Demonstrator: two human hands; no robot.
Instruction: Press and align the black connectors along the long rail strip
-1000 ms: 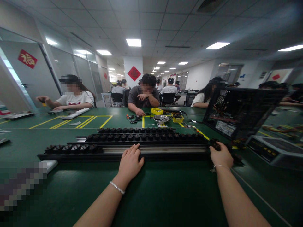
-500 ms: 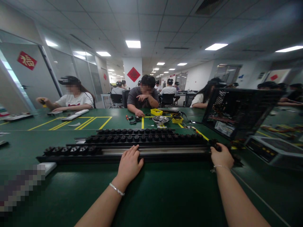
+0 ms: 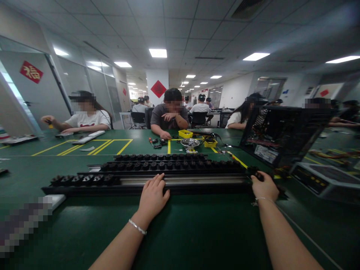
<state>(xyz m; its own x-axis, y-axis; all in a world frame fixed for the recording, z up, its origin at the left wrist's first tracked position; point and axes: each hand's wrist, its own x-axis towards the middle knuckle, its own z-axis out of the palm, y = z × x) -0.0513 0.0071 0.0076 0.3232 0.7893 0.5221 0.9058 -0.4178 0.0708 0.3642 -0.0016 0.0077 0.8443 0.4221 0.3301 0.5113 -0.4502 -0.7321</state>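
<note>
A long black power track with a silvery channel lies across the green table. Several round black track sockets sit along its left part. My left hand lies on the track near its middle, fingers stretched over the channel. At the right end, my right hand has its fingers closed round a small black track socket, mostly hidden by the hand. Behind, two more rows of track sockets run parallel to the near track.
On the right stand an open computer case and a grey power supply unit. Farther back are a metal bowl and yellow bins. A person leans on the table opposite; another person sits at the left.
Both hands stay almost where they were on the track. The view has shifted very slightly.
</note>
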